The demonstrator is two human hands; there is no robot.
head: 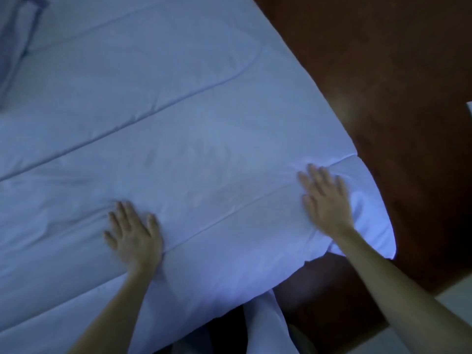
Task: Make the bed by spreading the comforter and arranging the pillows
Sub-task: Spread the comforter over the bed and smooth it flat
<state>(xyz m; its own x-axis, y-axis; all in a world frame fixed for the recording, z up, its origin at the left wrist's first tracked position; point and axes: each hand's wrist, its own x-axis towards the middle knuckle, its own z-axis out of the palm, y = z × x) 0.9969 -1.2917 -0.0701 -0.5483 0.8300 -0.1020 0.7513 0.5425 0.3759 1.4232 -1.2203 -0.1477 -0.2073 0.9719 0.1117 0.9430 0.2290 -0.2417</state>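
A white quilted comforter [178,129] lies spread over the bed and fills most of the view, with long stitched seams running across it. My left hand [132,233] rests flat on it near the front edge, fingers apart, with small wrinkles just beyond the fingertips. My right hand [325,200] lies flat near the comforter's right corner, fingers apart, and the cloth bunches slightly around it. That corner hangs over the bed's edge. A pillow [12,42] shows partly at the top left.
Dark reddish-brown floor [396,85] borders the bed on the right and front. A pale strip of floor or rug [454,297] shows at the bottom right. White cloth [265,325] hangs below the comforter's front edge.
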